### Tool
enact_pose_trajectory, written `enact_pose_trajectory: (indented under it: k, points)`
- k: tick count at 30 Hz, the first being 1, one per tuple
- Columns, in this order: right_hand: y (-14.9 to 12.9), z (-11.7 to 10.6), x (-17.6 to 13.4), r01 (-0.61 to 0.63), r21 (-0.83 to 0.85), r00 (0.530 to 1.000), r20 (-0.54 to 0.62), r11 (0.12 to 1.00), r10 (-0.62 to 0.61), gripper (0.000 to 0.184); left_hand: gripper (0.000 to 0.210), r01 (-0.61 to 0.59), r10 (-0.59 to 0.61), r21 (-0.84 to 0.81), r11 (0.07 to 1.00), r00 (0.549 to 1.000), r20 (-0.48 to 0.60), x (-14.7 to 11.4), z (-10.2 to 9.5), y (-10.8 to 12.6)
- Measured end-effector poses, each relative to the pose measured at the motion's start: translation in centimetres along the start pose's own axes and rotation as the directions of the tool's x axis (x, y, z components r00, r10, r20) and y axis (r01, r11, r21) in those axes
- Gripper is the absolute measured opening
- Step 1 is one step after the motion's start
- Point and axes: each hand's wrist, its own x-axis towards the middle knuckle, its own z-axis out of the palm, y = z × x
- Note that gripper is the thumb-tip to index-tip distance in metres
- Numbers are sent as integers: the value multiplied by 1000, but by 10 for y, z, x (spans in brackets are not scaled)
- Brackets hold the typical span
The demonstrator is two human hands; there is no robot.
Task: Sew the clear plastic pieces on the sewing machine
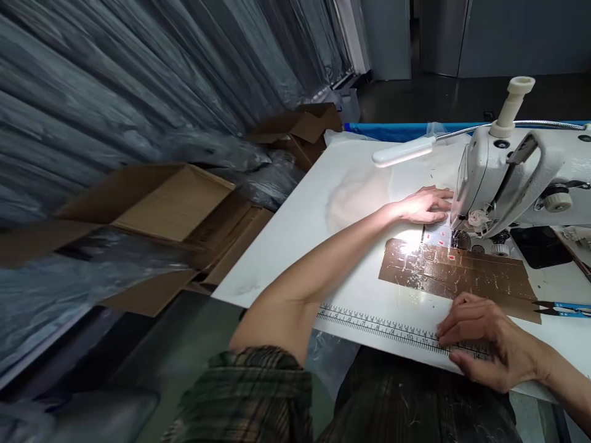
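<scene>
Work seems to be under way at the sewing machine [475, 166]: the pale, red-marked piece [433, 236] is set by its needle, but no finished stitching can be made out, so what is left cannot be judged. The piece is placed on the near side of the left hand [427, 206] — laid flat, nothing seen grasped — and beyond the right hand [489, 344], which is loosely curled, visibly unfilled, with the brown strip [484, 283] between.
</scene>
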Motion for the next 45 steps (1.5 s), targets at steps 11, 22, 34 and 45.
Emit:
enact_pose_trajectory:
  k: [11,22,34,45]
  points:
    - [9,1,-6,-106,-343,989,-135,933,63,35,26,-17,20,18,1000,984,-175,3,16,4]
    - [4,0,-9,-8,-111,967,-254,994,-21,18,35,180,-86,239,954,930,-356,-7,12,20]
    - [3,13,-3,21,-273,966,-243,962,-90,16,26,306,-201,351,885,931,-306,-126,2,47]
    - [7,15,-6,-84,-283,954,-300,956,-5,20,17,567,-492,87,819,772,-402,-156,-15,1]
